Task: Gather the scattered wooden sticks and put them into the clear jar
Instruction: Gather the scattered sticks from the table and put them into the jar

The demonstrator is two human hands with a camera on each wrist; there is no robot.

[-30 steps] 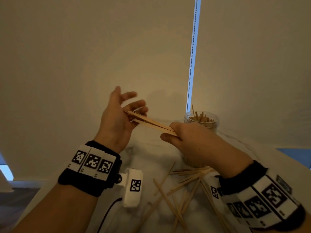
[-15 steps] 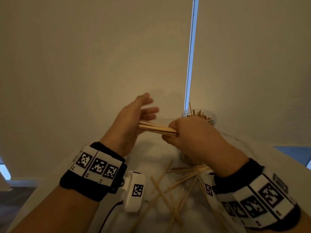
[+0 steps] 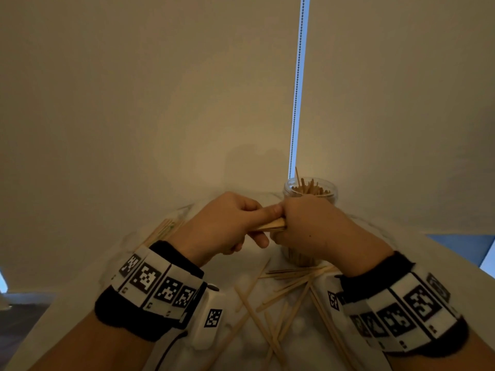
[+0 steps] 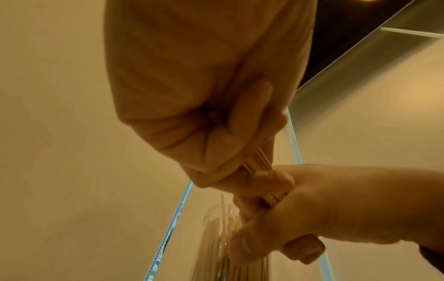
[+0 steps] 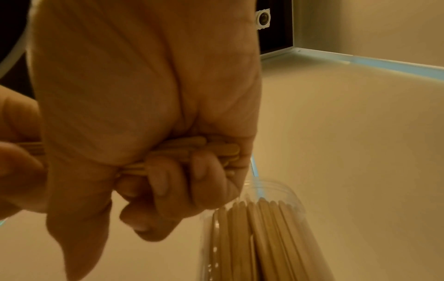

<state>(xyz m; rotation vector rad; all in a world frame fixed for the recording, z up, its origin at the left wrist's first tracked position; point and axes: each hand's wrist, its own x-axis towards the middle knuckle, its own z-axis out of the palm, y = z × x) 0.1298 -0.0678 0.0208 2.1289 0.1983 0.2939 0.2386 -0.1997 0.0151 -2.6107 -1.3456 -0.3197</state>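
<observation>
Since a second ago the left hand (image 3: 225,223) has closed: its fingers, then spread wide off the end of the bundle of sticks (image 3: 270,225), are now curled round it, thumb laid along the top, and the two hands have drawn together until they touch. The right hand (image 3: 318,228) grips the other end of the same bundle, its fingers (image 5: 168,180) wrapped tight with the rounded stick tips showing at the edge of the fist in the right wrist view. Only a short stretch of the bundle shows between the two fists, lying roughly level above the tabletop (image 3: 267,263). The clear jar (image 3: 310,192) stands upright just behind and partly hidden by the right hand, already packed with upright sticks whose ends reach its rim; in the left wrist view it sits directly below the joined hands. More loose sticks (image 3: 284,293) lie crossed and scattered on the tabletop nearer the person, between the two wrists, and a few more lie at the far left edge (image 3: 163,228). Both wrists wear black bands with white marker tags (image 3: 155,282), and a small white device hangs under the left one.
</observation>
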